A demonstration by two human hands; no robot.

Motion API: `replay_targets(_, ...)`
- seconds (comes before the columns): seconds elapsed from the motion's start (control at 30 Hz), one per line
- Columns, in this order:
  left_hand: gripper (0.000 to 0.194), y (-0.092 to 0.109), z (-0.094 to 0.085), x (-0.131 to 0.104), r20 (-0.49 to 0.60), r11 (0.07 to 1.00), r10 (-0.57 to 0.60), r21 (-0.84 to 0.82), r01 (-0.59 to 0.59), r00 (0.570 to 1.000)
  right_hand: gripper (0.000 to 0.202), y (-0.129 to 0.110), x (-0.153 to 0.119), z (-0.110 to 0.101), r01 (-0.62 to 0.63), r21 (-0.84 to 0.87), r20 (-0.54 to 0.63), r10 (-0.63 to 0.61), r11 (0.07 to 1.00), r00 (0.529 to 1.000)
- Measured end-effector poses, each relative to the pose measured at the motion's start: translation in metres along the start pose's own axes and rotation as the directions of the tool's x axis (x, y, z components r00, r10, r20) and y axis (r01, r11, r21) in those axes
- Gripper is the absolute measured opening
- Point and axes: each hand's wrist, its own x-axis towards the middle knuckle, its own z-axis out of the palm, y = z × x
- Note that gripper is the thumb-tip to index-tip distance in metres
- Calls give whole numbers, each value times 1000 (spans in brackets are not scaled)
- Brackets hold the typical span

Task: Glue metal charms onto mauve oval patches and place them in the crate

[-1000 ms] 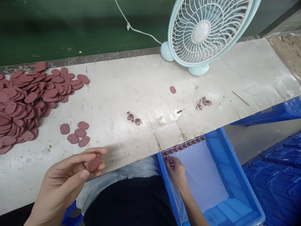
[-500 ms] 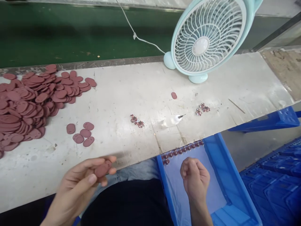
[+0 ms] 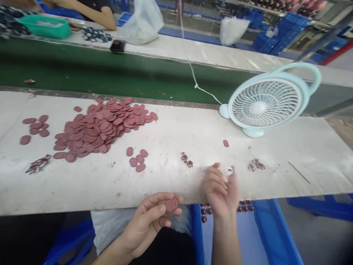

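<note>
My left hand (image 3: 150, 224) pinches a flat reddish-brown oval piece (image 3: 171, 204) with small dark dots between thumb and fingers, just off the table's front edge. Over the table's front part is my right hand (image 3: 222, 187), somewhat blurred, its fingers half curled with thumb and fingers apart. Between them shows a white bit of the small needle-tipped bottle (image 3: 230, 170); the rest of the bottle is hidden. Left of that hand lies a little cluster of shiny brown-and-silver parts (image 3: 187, 161). Several loose ovals (image 3: 140, 158) lie beyond my left hand.
A big heap of ovals (image 3: 93, 127) covers the table's left. A pale blue fan (image 3: 259, 106) stands at the back right, near a thin stick (image 3: 299, 172). Below the edge, a blue tray (image 3: 284, 230) holds rows of small parts. A co-worker's arm (image 3: 93, 14) rests across the green belt.
The view has tilted up and swung left. My right hand has gone from above the tray to the bottle on the table, its fist loosening. My left hand keeps its oval piece.
</note>
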Motion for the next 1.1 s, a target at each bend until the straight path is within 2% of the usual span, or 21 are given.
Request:
replay_targets(0.07, 21, -1, -1, 2, 2, 999, 17, -37, -17, 1000, 38, 12, -17, 9, 72, -240, -76, -92, 968, 993)
replay_targets(0.1, 20, -2, -1, 3, 5, 998, 22, -51, -22, 1000, 40, 20, -26, 13, 110, -399, -99, -162, 910, 982)
replay_targets(0.17, 22, -4, -1, 4, 11, 997, 22, -70, -21, 1000, 40, 37, -45, 17, 168, -667, -83, -296, 726, 952)
replay_targets(0.27, 34, -7, -2, 5, 16, 996, 14, -88, -13, 1000, 35, 59, -62, 15, 239, -837, 6, -428, 492, 904)
replay_targets(0.3, 38, -7, -2, 5, 17, 996, 18, -85, -17, 1000, 33, 63, -64, 13, 250, -855, 25, -445, 454, 895)
replay_targets(0.37, 40, -8, -4, 4, 24, 997, 41, -64, -39, 999, 32, 66, -66, 8, 246, -864, 37, -433, 439, 901)
replay_targets(0.6, 34, -9, -10, 3, 135, 995, 95, 8, -97, 986, 32, 62, -63, 2, 164, -832, -64, -384, 530, 921)
replay_targets(0.73, 19, -7, -8, 5, 97, 989, 145, 3, -146, 985, 31, 62, -62, 3, 168, -846, -47, -385, 506, 922)
replay_targets(0.83, 5, -6, -5, 7, 40, 988, 152, -29, -151, 988, 41, 63, -64, 6, 178, -860, -14, -370, 479, 929)
replay_targets(0.97, 27, -11, -3, 7, 8, 988, 148, -50, -148, 989, 38, 73, -68, 9, 234, -899, 68, -411, 369, 909)
replay_targets(1.03, 31, -14, -4, 6, 10, 989, 137, -52, -137, 990, 32, 84, -68, 10, 279, -917, 117, -476, 284, 871)
replay_targets(1.1, 27, -16, -5, 4, 26, 988, 145, -53, -143, 989, 29, 96, -65, 11, 330, -925, 169, -572, 190, 803)
